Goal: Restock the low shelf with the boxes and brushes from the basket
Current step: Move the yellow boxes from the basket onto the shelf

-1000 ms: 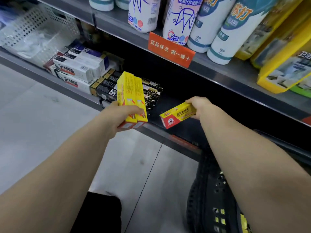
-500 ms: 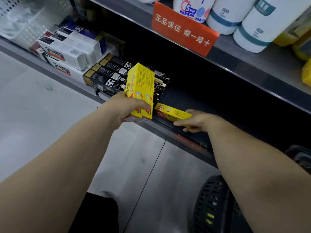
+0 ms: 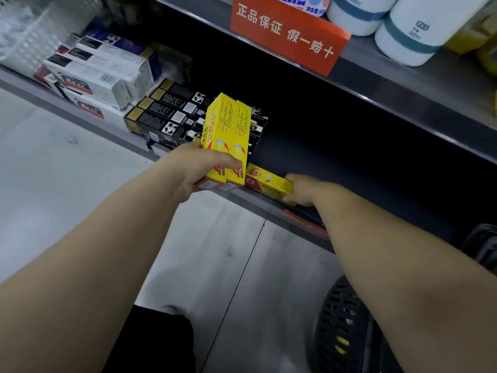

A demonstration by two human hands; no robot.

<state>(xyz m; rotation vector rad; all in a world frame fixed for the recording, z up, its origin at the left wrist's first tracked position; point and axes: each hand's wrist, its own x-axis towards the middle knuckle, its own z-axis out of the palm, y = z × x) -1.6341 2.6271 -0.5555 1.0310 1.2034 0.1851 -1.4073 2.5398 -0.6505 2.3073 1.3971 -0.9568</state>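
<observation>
Holding 2 boxes (image 3: 228,135), box (image 3: 269,181) on low shelf (image 3: 309,152)

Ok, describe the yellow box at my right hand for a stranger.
Below the orange sign is the low shelf. At its front edge, right of the black boxes, lies one yellow box. It lies flat in the right hand, unlike the two upright yellow boxes in the left hand.

yellow boxes (image 3: 228,135), black boxes (image 3: 172,114), white boxes (image 3: 94,76), orange sign (image 3: 287,36).

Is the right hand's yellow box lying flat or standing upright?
Lying flat: the yellow box rests lengthwise on the low shelf, right hand holding its end.
</observation>
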